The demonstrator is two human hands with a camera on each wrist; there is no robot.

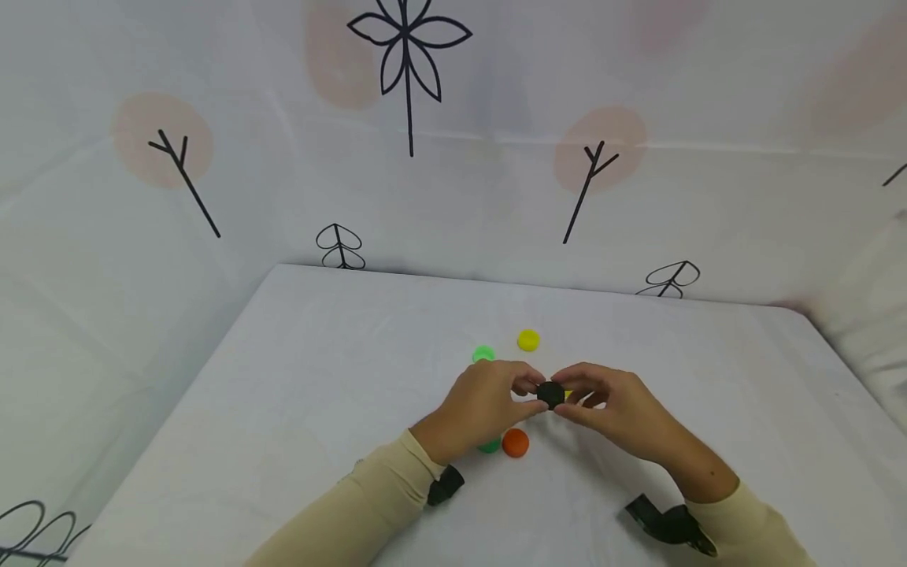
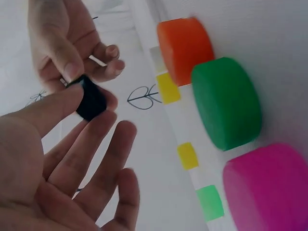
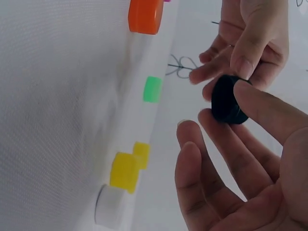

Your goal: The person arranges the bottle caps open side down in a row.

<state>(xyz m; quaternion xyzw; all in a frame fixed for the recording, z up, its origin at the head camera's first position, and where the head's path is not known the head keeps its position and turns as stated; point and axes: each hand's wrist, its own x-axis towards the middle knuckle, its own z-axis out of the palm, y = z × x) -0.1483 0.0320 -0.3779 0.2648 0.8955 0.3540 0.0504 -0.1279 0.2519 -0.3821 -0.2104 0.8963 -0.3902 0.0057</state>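
Note:
A small black bottle cap is held above the table between both hands. In the head view, my left hand pinches its left side with thumb and fingers. My right hand pinches it from the opposite side. The cap's hollow inside shows in the right wrist view. Below the hands, an orange cap lies beside a green cap, which the left wrist partly covers. A yellow cap is mostly hidden behind the right fingers.
Farther back lie a light green cap and another yellow cap. A pink cap appears in the left wrist view, a white cap in the right wrist view. The white table meets a patterned cloth wall.

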